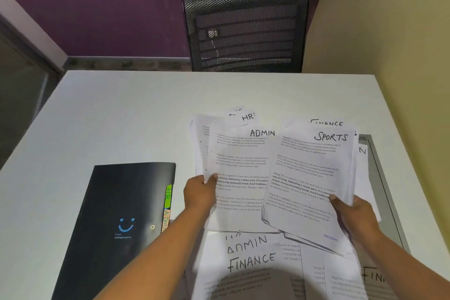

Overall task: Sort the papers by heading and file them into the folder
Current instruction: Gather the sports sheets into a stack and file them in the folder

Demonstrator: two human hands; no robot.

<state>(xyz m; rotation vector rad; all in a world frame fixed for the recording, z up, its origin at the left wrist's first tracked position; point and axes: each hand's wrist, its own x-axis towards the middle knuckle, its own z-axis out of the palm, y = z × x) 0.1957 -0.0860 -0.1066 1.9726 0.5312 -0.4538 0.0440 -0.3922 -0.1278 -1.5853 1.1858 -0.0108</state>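
Handwritten headings: left hand (199, 193) grips ADMIN sheet (239, 168), right hand (353, 213) SPORTS sheet (309, 173) — hands apart. Black folder (117, 202) at 9 o'clock, tabs (168, 196) part-hidden; body print illegible.

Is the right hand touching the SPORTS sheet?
Touching. The head view shows the right hand pinching the SPORTS sheet, thumb on its right edge.

The tabletop (121, 109) is smooth, matt white. On it lie a black plastic folder (117, 202) with a faint sheen and thin matt papers (243, 251). Beyond it, a chair (246, 29) backed in black mesh.
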